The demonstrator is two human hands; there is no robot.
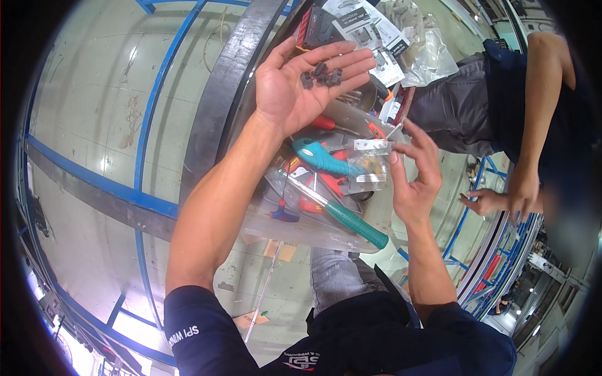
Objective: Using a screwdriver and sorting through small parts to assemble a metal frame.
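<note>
My left hand [291, 88] is held palm up, its fingers stretched flat. Several small dark brown or black pieces [322, 78] rest on it near the base of the fingers. My right hand [415, 178] pinches the edge of a small clear plastic bag [369, 178] between thumb and fingertips. The bag has a whitish top strip and some yellowish bits, though its contents are hard to make out. Below both hands a translucent plastic bin [285, 233] holds a teal-handled tool [321, 156], a green-gripped metal-shaft tool [355, 224], and a red-handled screwdriver [323, 122].
Printed sheets [370, 37] and a crumpled clear plastic bag [433, 62] lie beyond the bin. Another person [451, 103] stands at the right, hands low. A dark metal beam [229, 75] and blue framing [147, 125] run along the left. Cardboard scraps [251, 319] lie on the floor.
</note>
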